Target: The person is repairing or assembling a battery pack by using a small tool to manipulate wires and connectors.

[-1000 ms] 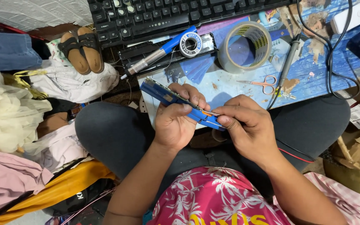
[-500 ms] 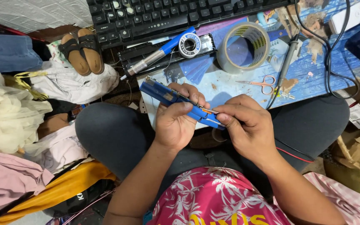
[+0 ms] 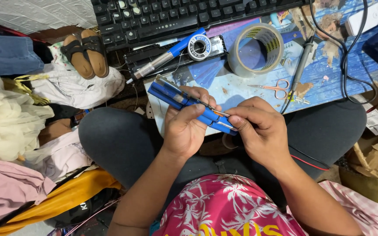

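My left hand [image 3: 187,126] grips the blue battery pack [image 3: 189,105]; my right hand [image 3: 261,131] fingers pinch its near-right end.

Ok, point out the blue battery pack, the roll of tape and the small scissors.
blue battery pack [image 3: 170,95]: head view, on the upper blue cell left of the left hand's fingers.
roll of tape [image 3: 238,51]: head view, on the roll's left outer wall.
small scissors [image 3: 280,90]: head view, on the pink handle loops.

pink palm-print shirt [image 3: 224,205] (yellow lettering), dark trousers [image 3: 123,144], bare forearms.
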